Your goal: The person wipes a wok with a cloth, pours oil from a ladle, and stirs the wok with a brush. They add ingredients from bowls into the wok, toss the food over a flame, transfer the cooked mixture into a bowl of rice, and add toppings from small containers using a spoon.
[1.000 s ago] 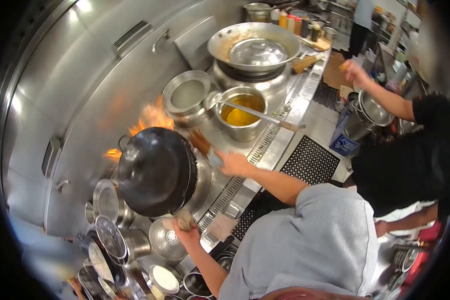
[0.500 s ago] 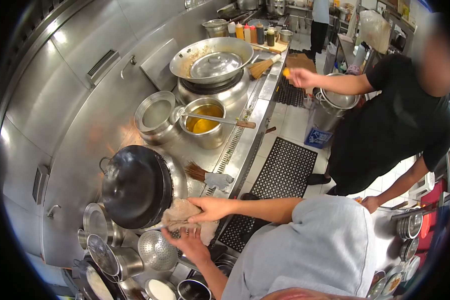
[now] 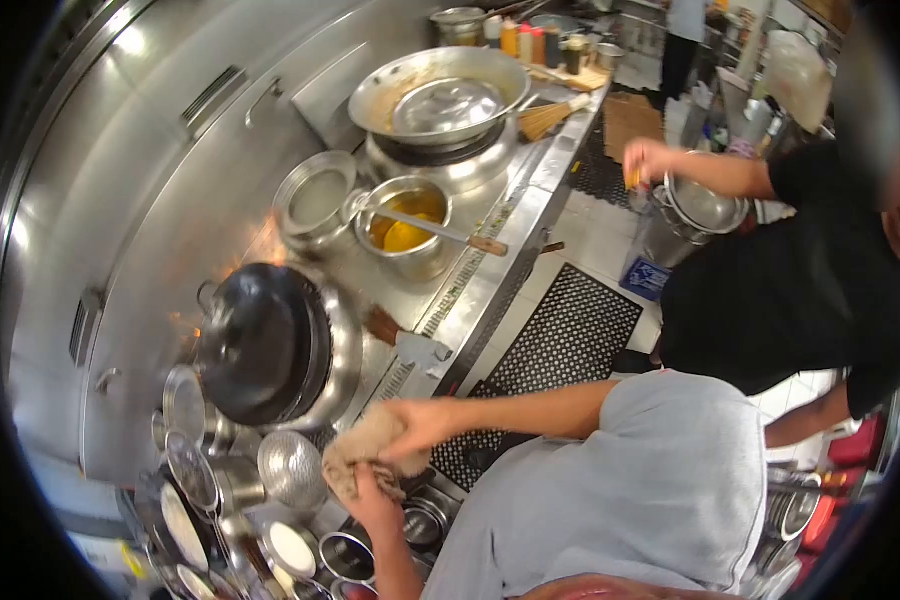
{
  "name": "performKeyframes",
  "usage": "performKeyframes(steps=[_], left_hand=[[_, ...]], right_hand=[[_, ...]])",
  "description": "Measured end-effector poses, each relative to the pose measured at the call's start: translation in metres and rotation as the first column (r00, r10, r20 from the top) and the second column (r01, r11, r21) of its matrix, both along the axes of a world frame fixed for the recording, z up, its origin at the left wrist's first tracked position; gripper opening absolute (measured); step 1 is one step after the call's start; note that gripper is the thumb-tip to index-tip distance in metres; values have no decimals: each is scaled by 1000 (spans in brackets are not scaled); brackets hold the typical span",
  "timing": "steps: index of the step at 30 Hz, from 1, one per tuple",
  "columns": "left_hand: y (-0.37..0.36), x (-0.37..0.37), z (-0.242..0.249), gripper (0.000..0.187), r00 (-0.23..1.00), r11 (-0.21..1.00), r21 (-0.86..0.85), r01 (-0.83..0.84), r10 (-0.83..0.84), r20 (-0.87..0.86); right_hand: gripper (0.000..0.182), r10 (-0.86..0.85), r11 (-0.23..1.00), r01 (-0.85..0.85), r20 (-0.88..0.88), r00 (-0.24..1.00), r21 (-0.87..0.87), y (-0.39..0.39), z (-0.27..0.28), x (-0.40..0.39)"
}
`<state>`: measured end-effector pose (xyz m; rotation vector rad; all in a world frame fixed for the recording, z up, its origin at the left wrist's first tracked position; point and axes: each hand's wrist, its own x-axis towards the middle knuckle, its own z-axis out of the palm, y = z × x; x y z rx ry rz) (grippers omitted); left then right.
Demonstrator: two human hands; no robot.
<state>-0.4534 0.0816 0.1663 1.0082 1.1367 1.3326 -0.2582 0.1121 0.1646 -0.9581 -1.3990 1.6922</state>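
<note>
1. Along the steel counter (image 3: 355, 285), burners, pots and tools stand in a line. The black wok (image 3: 255, 345) rests on its round burner, its loop handle towards the wall and small flames beyond its far edge.
2. Across the floor mat (image 3: 575, 325), a co-worker in black (image 3: 790, 290) stands apart, one arm stretched out.
3. Nearer the person, the perforated strainer (image 3: 292, 468) lies below the wok, as seen here; the pot of yellow liquid (image 3: 410, 265) stands on its other side, a long-handled ladle (image 3: 420, 222) across the top.
4. The right hand (image 3: 420, 420) is partly closed, thumb and fingers over the upper part of the cloth (image 3: 355, 440). The left hand (image 3: 375, 495) curls around its lower folds, fingers bent and mostly closed.
5. The bunched cloth sits between both hands, just off the wok's near side. A half-second ago it was spread against the rim; now it has come away and is gathered up, so neither hand steadies the wok.
6. The short brush (image 3: 380, 325), in the right hand a second ago, lies on the counter beside the burner, its grey-wrapped handle pointing towards the front edge.
</note>
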Motion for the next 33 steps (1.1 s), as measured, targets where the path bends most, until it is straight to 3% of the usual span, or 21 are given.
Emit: performKeyframes(steps=[3, 4, 5, 6, 7, 8, 9, 11, 13, 19, 21, 23, 24, 25, 26, 27, 28, 29, 30, 31, 33], left_hand=[[35, 34, -4, 57, 901, 944, 313, 103, 45, -432], [51, 50, -20, 67, 911, 917, 372, 146, 22, -412], [63, 63, -32, 70, 806, 928, 306, 212, 11, -592], [65, 86, -45, 64, 951, 971, 175, 164, -109, -291], [71, 96, -78, 61, 968, 913, 385, 134, -36, -249], [64, 110, -86, 58, 984, 913, 386, 131, -72, -165], [58, 128, -87, 54, 994, 943, 318, 102, -85, -67], [33, 149, -84, 51, 998, 975, 218, 46, -54, 33], [24, 164, -73, 44, 872, 922, -387, 18, 175, 457], [-4, 130, -80, 42, 885, 845, -491, 213, 46, 464], [-5, 115, -67, 57, 860, 887, -387, 249, -19, 510], [-8, 104, -25, 81, 973, 988, 103, 119, -95, -213], [-8, 92, -13, 81, 972, 986, 103, 128, -104, -209], [-6, 77, -3, 89, 885, 965, 180, 192, -91, -456], [-2, 62, 2, 98, 743, 934, 235, 270, -48, -667], [3, 48, 1, 98, 748, 934, 224, 279, -65, -660], [6, 35, -4, 97, 888, 931, 63, 359, -320, -331], [9, 23, -12, 96, 877, 876, -60, 478, -473, 82], [13, 8, -24, 85, 864, 854, -137, 502, -499, 60], [17, -6, -55, 72, 786, 772, -167, 613, -575, 228], [11, -37, -98, 65, 756, 679, -391, 621, -389, 526]], right_hand=[[48, -97, 995, 100, -253, 963, -2, 28, -14, 32], [47, -236, 968, 246, -142, 961, 55, 30, -25, 32], [44, -238, 963, 248, -101, 966, 109, 23, -21, 28], [44, -289, 928, 274, 25, 957, 253, 13, -27, 28], [42, -236, 963, 247, -109, 966, 109, 11, -25, 45], [42, -210, 978, 210, -192, 959, -22, 9, -19, 59], [41, -245, 962, 262, -182, 952, 75, 5, -21, 66], [42, -187, 982, 185, -159, 969, -31, 1, -36, 77], [43, -168, 982, 158, -99, 981, -100, 4, -48, 85], [38, -75, 989, 51, 173, 982, 137, -19, -43, 68], [44, -152, 987, 143, -164, 975, -68, -21, -42, 55], [51, -109, 986, 88, -148, 983, -141, -14, -35, 42], [58, -56, 977, 26, -134, 989, -211, -9, -30, 37], [58, -64, 977, 36, -128, 990, -209, -2, -25, 34], [65, 136, 977, -154, -127, 983, -146, 6, -19, 33], [71, 327, 936, -338, -117, 938, -98, 13, -16, 32], [76, 417, 903, -429, -252, 873, 7, 23, -24, 30], [73, 467, 822, -565, -489, 737, -66, 32, -31, 25], [71, 527, 789, -606, -393, 754, -103, 41, -42, 20], [70, 590, 752, -644, -290, 753, -143, 44, -50, 16], [66, 476, 814, -535, -267, 838, -228, 15, -43, 4]])
